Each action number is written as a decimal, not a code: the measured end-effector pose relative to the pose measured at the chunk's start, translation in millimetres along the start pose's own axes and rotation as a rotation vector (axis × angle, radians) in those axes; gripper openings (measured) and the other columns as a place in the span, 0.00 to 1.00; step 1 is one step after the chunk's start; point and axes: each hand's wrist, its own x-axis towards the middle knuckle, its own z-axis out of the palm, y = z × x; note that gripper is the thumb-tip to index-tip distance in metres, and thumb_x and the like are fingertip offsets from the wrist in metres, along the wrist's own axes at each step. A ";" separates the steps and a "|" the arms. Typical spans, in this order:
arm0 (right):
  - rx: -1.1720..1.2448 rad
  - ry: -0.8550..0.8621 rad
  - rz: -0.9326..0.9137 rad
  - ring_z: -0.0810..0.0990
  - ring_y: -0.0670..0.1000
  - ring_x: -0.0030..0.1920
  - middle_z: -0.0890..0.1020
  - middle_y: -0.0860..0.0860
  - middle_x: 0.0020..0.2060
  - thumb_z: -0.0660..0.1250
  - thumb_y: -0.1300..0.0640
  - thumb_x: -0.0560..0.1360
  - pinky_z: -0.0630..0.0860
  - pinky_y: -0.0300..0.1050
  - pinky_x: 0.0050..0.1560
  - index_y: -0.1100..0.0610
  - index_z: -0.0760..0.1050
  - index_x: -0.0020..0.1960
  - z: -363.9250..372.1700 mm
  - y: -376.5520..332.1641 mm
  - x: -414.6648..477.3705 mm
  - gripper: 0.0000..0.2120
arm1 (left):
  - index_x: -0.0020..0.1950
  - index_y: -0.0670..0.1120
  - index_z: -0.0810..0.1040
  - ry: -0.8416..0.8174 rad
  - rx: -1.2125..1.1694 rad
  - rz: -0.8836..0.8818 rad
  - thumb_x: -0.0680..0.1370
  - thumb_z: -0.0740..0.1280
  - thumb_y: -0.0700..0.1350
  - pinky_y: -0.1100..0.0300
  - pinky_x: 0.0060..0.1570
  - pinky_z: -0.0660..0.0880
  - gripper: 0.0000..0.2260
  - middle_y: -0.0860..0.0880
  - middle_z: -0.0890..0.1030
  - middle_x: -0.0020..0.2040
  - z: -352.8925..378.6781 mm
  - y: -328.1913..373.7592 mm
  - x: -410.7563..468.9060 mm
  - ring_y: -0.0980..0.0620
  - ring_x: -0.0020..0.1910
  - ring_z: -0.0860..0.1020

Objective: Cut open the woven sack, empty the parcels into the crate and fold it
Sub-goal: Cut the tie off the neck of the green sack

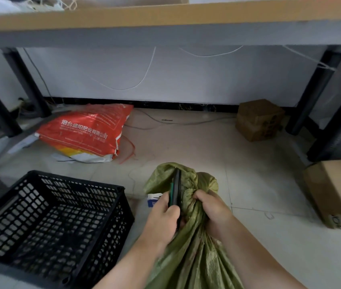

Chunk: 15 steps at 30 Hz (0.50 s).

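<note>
A green woven sack point(194, 257) stands bunched on the floor in front of me, its gathered neck point(186, 178) pointing up. My right hand point(213, 209) is closed around the neck just below the bunch. In my left hand point(163, 217) I hold a black cutter with a green stripe point(176, 188), its length pointing up against the left side of the neck. The black lattice plastic crate point(46, 217) sits on the floor to the left, with nothing visible inside it. No parcels show.
A red printed sack point(86, 132) lies under the table point(165, 19) at the back. Cardboard boxes sit at back right point(257, 119) and right point(336, 190). A small blue and white packet point(154, 200) lies behind my left hand. Black table legs stand left and right.
</note>
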 end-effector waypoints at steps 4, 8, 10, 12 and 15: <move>0.052 0.069 -0.034 0.85 0.68 0.41 0.82 0.72 0.48 0.67 0.58 0.65 0.81 0.69 0.42 0.64 0.75 0.58 0.1 -8.1 -8.9 0.22 | 0.56 0.48 0.78 -0.002 0.026 0.038 0.79 0.55 0.32 0.57 0.30 0.70 0.17 0.46 0.76 0.34 -2.4 9.1 -5.1 0.50 0.31 0.73; 0.065 0.121 -0.053 0.85 0.65 0.47 0.83 0.66 0.49 0.66 0.61 0.73 0.82 0.65 0.48 0.60 0.75 0.56 2.1 -17.8 -23.2 0.12 | 0.59 0.46 0.75 0.009 0.017 0.086 0.80 0.53 0.30 0.58 0.31 0.71 0.18 0.45 0.84 0.45 -11.9 27.1 -10.3 0.52 0.29 0.73; 0.065 0.104 -0.056 0.84 0.64 0.48 0.82 0.66 0.49 0.64 0.63 0.75 0.82 0.61 0.49 0.61 0.75 0.56 2.1 -22.1 -30.0 0.10 | 0.59 0.44 0.75 0.007 0.034 0.113 0.79 0.54 0.29 0.58 0.32 0.71 0.16 0.43 0.83 0.50 -16.7 37.1 -14.1 0.53 0.30 0.73; 0.057 0.100 -0.066 0.83 0.64 0.47 0.82 0.64 0.48 0.64 0.64 0.75 0.81 0.60 0.50 0.60 0.74 0.54 3.3 -26.3 -37.6 0.08 | 0.58 0.42 0.74 0.005 0.066 0.160 0.79 0.54 0.29 0.60 0.33 0.72 0.15 0.43 0.82 0.50 -21.4 50.4 -18.1 0.53 0.31 0.75; 0.055 0.125 -0.040 0.82 0.64 0.47 0.81 0.63 0.47 0.65 0.64 0.76 0.80 0.63 0.54 0.59 0.73 0.51 7.8 -30.8 -43.6 0.05 | 0.60 0.48 0.71 -0.029 0.127 0.262 0.77 0.59 0.34 0.61 0.35 0.73 0.15 0.45 0.83 0.52 -25.7 83.0 -25.1 0.53 0.34 0.78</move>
